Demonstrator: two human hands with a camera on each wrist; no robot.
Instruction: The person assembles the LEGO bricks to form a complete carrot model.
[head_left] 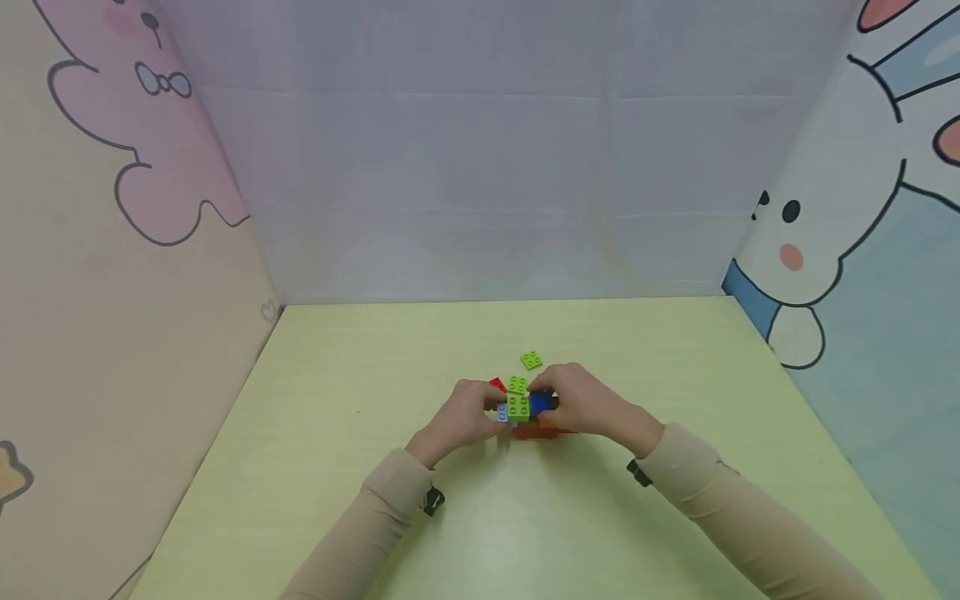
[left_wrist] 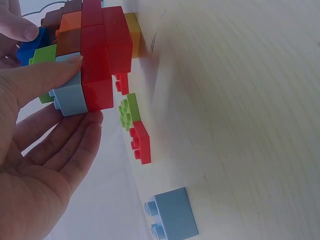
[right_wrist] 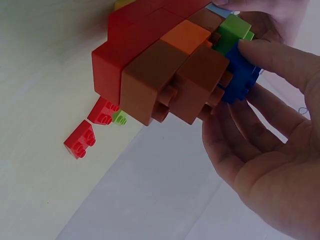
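A stack of toy building bricks stands between the hands, with red bricks point(left_wrist: 95, 65) low down and brown point(right_wrist: 152, 75) and orange bricks point(right_wrist: 186, 37) above them. My left hand point(head_left: 467, 411) grips the stack's end, thumb on a light blue brick point(left_wrist: 72, 95) and fingers behind it. On top, my right hand point(head_left: 588, 400) pinches a blue brick point(right_wrist: 239, 75) between thumb and fingers. The blue brick sits against a green brick point(head_left: 517, 407); whether it is fully pressed down cannot be seen. A yellow brick point(left_wrist: 133, 35) shows at the stack's base.
Loose bricks lie on the pale table point(head_left: 360, 350) behind the stack: a flat green one point(head_left: 531, 360), red ones point(left_wrist: 141, 142) and a light blue one point(left_wrist: 175, 215). A fabric wall point(head_left: 480, 183) rises along the table's back edge, with printed side walls left and right.
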